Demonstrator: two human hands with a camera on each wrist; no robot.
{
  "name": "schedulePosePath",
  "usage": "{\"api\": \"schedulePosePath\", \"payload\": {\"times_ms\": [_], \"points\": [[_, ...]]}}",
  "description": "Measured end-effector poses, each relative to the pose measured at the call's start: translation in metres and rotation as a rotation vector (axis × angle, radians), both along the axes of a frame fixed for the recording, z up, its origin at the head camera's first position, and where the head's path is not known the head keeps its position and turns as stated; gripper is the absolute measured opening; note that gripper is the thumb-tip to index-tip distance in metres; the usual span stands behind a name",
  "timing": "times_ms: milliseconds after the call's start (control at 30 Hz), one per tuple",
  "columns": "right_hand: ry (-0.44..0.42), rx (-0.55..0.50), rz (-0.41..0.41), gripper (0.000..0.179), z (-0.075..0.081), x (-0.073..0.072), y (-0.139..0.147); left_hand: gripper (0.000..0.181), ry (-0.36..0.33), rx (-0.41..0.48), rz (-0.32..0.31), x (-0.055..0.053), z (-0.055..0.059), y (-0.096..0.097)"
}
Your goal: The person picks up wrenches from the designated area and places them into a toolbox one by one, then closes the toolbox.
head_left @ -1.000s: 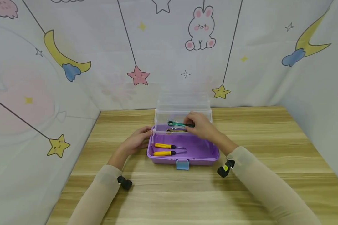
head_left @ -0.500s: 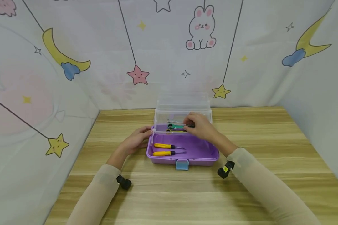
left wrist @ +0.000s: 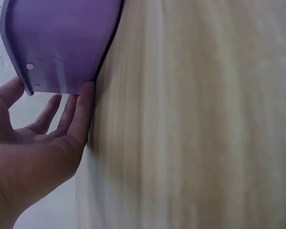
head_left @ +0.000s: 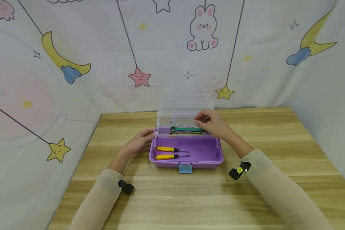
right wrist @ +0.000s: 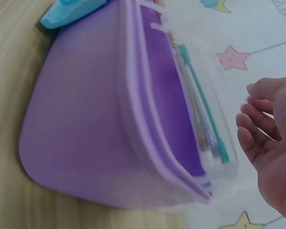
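Note:
A purple toolbox (head_left: pixel 187 165) with a blue latch (head_left: pixel 185 168) stands on the table, its clear lid (head_left: pixel 187 102) raised behind. In its raised clear tray (head_left: pixel 161 131) lie a green ratchet wrench (head_left: pixel 187 129), a silver wrench (head_left: pixel 178 124) and a yellow wrench (head_left: pixel 184 134). Two yellow-handled screwdrivers (head_left: pixel 165 157) lie in the lower compartment. My left hand (left wrist: pixel 43 148) touches the box's left end near its back corner, thumb at the rim and fingers lower down. Above the tray's right end hovers my right hand (right wrist: pixel 276 129), fingers loosely bent around nothing.
The wooden table (head_left: pixel 166 201) extends around the box on every side. White cloth walls (head_left: pixel 172 57) with printed stars, moons and a rabbit enclose the table at the back and sides. The raised lid stands near the back wall.
My right hand has let go of the green wrench, which now lies in the tray, and has moved up and to the right. The left hand stays at the box's left end.

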State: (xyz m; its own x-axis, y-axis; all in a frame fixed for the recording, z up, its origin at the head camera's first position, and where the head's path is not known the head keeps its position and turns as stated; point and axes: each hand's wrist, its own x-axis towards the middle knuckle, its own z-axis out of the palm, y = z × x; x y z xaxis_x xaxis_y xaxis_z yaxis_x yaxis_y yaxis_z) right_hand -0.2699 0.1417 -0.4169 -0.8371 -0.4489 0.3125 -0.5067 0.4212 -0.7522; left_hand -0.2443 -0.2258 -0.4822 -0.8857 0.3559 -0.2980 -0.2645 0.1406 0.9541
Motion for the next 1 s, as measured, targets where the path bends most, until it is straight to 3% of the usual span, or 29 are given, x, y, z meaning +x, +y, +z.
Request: {"api": "schedulePosePath", "payload": {"times_ms": [167, 300, 467, 633, 833, 1000], "points": [[-0.003, -0.06, -0.071, 0.019, 0.006, -0.005, 0.026, 0.053, 0.029, 0.009, -0.004, 0.001, -0.001, -0.005], [0.019, -0.103, -0.152, 0.021, 0.008, -0.011, 0.045, 0.061, 0.059, -0.022, 0.015, -0.002, 0.007, -0.01], [0.003, -0.155, -0.243, 0.026, 0.001, -0.019, 0.064, 0.064, 0.164, -0.055, 0.075, -0.012, 0.026, -0.011], [-0.042, -0.187, -0.284, 0.035, -0.01, -0.022, 0.073, 0.061, 0.231, -0.013, 0.174, -0.025, 0.037, 0.002], [-0.165, -0.245, -0.361, 0.046, -0.03, -0.024, 0.076, 0.068, 0.18, -0.009, 0.188, -0.039, 0.031, 0.02], [-0.249, -0.325, -0.351, 0.046, -0.043, -0.027, 0.072, 0.068, 0.148, 0.034, 0.176, -0.045, 0.021, 0.024]]}}
